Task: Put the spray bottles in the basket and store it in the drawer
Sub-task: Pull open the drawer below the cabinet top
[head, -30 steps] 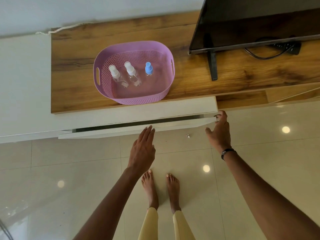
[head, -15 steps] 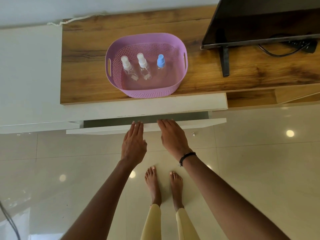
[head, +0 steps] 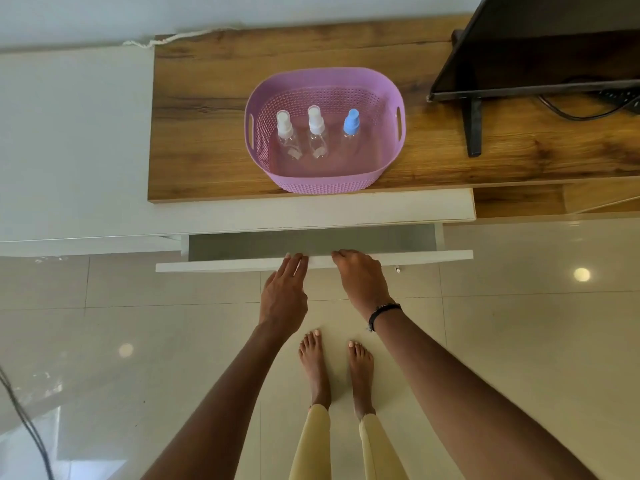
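A purple basket (head: 381, 98) stands on the wooden cabinet top (head: 207, 133). Inside it three clear spray bottles stand upright: two with white caps (head: 284, 124) (head: 316, 121) and one with a blue cap (head: 351, 123). Below, the white drawer (head: 415, 258) is pulled partly out, showing a grey inside. My left hand (head: 284, 292) and my right hand (head: 360, 278) rest side by side with fingers hooked over the top edge of the drawer front.
A black TV (head: 536, 50) on a stand (head: 473, 126) with a cable (head: 571, 114) occupies the right of the top. A white counter (head: 69, 133) lies left. My bare feet (head: 336, 368) stand on glossy tiles. A dark cable (head: 24, 420) crosses the floor at the lower left.
My right hand came from the drawer's right end to its middle beside my left hand. Both hands took hold of the front edge and the drawer slid further out.
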